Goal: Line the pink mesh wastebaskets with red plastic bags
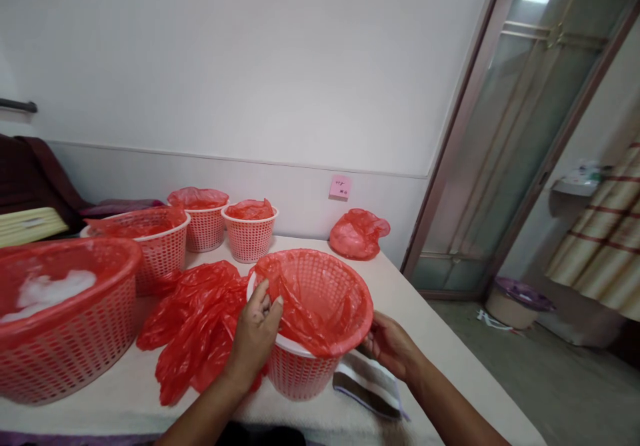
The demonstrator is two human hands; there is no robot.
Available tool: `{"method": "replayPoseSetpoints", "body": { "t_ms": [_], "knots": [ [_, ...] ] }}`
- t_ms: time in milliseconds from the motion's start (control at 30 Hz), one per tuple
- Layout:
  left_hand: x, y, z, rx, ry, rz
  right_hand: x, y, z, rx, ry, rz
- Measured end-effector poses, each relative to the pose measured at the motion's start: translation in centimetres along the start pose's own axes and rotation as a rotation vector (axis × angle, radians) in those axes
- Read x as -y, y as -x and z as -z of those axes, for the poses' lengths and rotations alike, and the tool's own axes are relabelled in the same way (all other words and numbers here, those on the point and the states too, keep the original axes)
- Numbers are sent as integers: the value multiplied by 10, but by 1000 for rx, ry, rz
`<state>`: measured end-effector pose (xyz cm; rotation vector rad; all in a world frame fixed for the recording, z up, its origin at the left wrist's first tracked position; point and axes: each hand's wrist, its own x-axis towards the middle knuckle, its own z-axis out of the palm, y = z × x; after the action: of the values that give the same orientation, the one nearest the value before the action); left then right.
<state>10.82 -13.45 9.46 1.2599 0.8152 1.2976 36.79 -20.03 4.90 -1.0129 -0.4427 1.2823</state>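
A pink perforated plastic basket (305,374) stands upright on the table in front of me, with a red plastic bag (320,299) lining it. The bag is folded over the back and right of the rim, while a stretch of white rim shows at the left front. My left hand (257,329) is closed on the bag's edge at the left side of that rim. At the right side, my right hand (390,343) grips the bag just below the rim, its fingertips partly hidden. Loose red plastic bags (200,326) lie crumpled left of the basket.
Several more lined baskets stand at left, among them a large one (65,339) holding something white. A bundled red bag (357,233) sits against the wall by a pink note (340,187). A striped cloth (370,383) lies near my right hand. A bin (517,303) stands on the floor.
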Motion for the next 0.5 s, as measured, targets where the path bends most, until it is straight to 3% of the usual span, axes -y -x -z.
{"method": "replayPoseSetpoints", "body": {
  "t_ms": [300, 500],
  "knots": [
    [0, 1, -1, 12, -29, -13, 12, -4, 4, -64, -3, 38],
    [8, 0, 3, 122, -227, -109, 31, -2, 5, -187, -19, 154]
  ]
}}
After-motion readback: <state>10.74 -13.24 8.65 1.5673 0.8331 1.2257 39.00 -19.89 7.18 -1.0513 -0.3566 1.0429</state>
